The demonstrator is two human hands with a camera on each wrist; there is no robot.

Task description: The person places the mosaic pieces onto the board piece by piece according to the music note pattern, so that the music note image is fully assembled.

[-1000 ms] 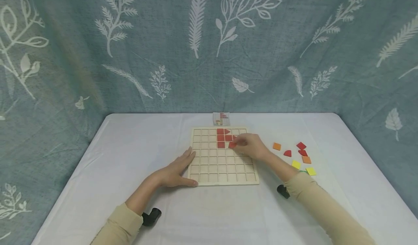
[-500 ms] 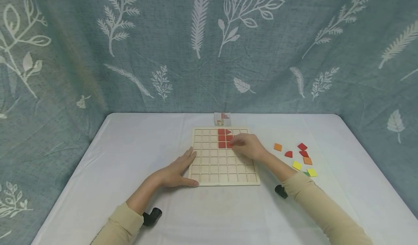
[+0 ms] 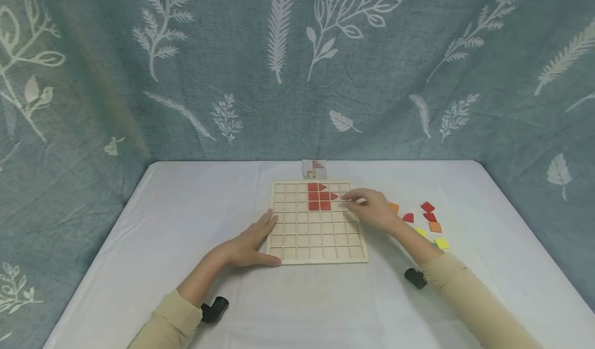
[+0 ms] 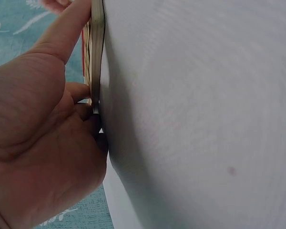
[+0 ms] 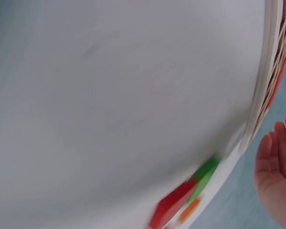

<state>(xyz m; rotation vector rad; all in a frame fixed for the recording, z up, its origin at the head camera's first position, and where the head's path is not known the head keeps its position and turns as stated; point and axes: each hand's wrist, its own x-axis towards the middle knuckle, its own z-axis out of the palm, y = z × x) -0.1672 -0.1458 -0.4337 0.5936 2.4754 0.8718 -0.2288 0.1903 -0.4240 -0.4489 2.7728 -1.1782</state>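
A pale wooden grid board [image 3: 316, 240] lies on the white table. Several red tiles [image 3: 319, 196] sit in its upper middle cells, the right-hand ones in the top two rows tapering to the right. My left hand [image 3: 251, 243] rests along the board's left edge, thumb at the near corner; in the left wrist view that hand [image 4: 38, 109] lies against the board's side [image 4: 98, 52]. Over the board's upper right cells is my right hand [image 3: 372, 209], fingers loosely bent, with no tile showing in them. The right wrist view shows the right hand [image 5: 279, 167] at its edge.
A small picture card [image 3: 314, 169] lies behind the board. Loose tiles lie to its right: a red square [image 3: 427, 207], red rounded pieces [image 3: 429, 217], orange squares [image 3: 435, 227], yellow squares [image 3: 441, 243] and a green piece [image 3: 434, 245]. A patterned curtain [image 3: 288, 116] hangs behind the table.
The red tile that my right hand held now lies in the third row, beside another red tile. The right hand has let go and moved right. My left hand stays in place.
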